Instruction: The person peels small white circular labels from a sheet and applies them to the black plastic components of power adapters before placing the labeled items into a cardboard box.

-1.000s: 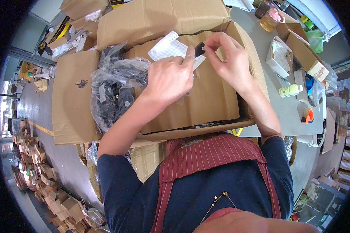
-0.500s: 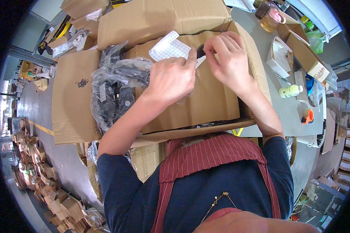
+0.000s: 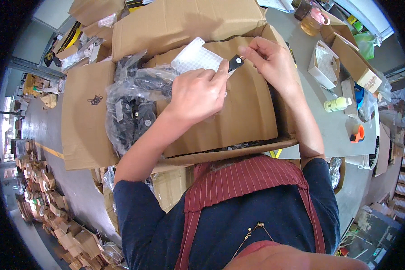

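Note:
A small black power adapter (image 3: 235,63) with metal prongs and a round white sticker is held at its near left end by my left hand (image 3: 200,87). That hand's index finger stretches along it, and a white sheet of round stickers (image 3: 198,57) lies under the fingers. My right hand (image 3: 272,63) has thumb and fingers pinched at the prongs. Both hands are above a brown cardboard sheet (image 3: 238,119) inside an open carton (image 3: 189,22). To their left, clear plastic bags (image 3: 137,94) hold more black adapters, some with round white stickers.
On the grey table at right are a white box (image 3: 324,65), a pale green bottle (image 3: 337,104), an orange tape dispenser (image 3: 357,133) and a jug (image 3: 312,22). The carton's left flap (image 3: 85,139) is folded outward. Stacked cardboard (image 3: 67,225) lies on the floor at left.
My right hand has drawn slightly right, uncovering the adapter's stickered face and prongs. The adapter has tilted into view. My left hand stays nearly in place.

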A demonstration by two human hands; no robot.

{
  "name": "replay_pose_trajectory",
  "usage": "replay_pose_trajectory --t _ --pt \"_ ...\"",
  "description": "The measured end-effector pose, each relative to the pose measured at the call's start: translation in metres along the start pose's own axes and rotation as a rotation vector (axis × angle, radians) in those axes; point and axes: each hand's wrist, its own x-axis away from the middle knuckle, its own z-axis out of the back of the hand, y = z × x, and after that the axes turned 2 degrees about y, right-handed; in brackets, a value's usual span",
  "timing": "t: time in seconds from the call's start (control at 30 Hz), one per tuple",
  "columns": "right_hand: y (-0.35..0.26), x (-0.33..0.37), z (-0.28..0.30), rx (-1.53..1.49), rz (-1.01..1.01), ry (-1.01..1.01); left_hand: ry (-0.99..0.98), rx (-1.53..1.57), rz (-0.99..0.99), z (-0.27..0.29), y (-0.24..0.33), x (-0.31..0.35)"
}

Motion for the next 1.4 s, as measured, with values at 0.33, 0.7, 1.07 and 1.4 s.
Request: replay_pose_trajectory --t 0.33,0.7,1.07,1.4 --pt "0.002 -0.002 0.006 0.127 0.150 -0.120 -0.012 -0.005 0.014 0.000 -0.004 0.000" --pt "0.044 -0.005 -0.022 0.138 0.186 -0.139 0.224 0.147 0.133 0.026 -0.012 -0.015" --pt "0.056 0.023 -0.040 0.295 0.358 -0.545 0.644 0.689 0.599 0.143 -0.004 0.019" --pt "0.012 0.024 -0.039 0.057 0.452 -0.647 0.933 0.016 1.016 0.287 0.054 0.173"
